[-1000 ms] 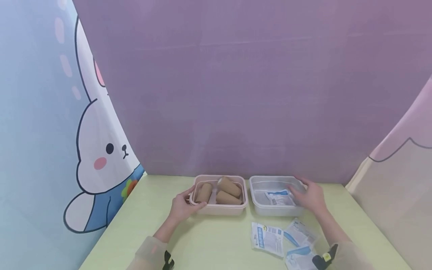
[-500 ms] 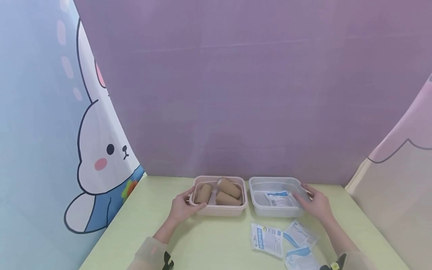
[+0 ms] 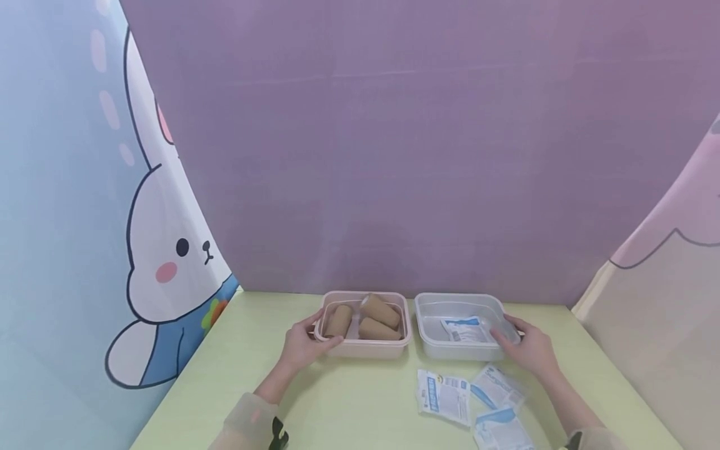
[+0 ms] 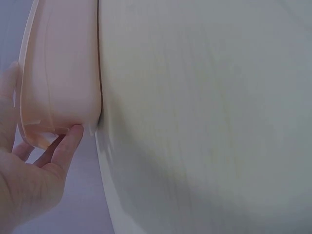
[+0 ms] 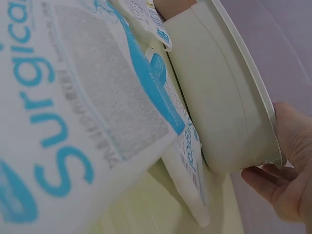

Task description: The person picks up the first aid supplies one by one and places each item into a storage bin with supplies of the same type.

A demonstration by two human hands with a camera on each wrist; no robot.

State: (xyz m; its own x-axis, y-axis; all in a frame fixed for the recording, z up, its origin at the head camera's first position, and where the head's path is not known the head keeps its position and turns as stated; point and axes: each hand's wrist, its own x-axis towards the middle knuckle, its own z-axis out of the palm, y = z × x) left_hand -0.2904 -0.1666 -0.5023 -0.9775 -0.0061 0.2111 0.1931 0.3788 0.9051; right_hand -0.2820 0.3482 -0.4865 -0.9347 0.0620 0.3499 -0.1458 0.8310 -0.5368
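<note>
A pink plastic box [image 3: 365,351] holds several tan rolls [image 3: 380,329]. My left hand [image 3: 302,345] grips its left end, thumb along the rim. In the left wrist view, the fingertips [image 4: 75,130] press under the end of the box. To the right stands a white plastic box [image 3: 458,352] with a small white and blue packet [image 3: 467,329] lying in it. My right hand [image 3: 533,349] holds this box by its right end. Seen from the right wrist, the thumb lies on the rim and the fingers [image 5: 265,183] reach beneath it.
In front of the white box, several white and blue packets lie on the pale yellow table: a left packet [image 3: 444,397], a right packet [image 3: 497,386] and a front packet [image 3: 502,430]. One reads "Surgical". A purple cloth [image 3: 360,187] hangs behind both boxes.
My right hand has drawn back from over the white box's right corner to its outer right end and now holds the rim there. The left hand and both boxes stay put.
</note>
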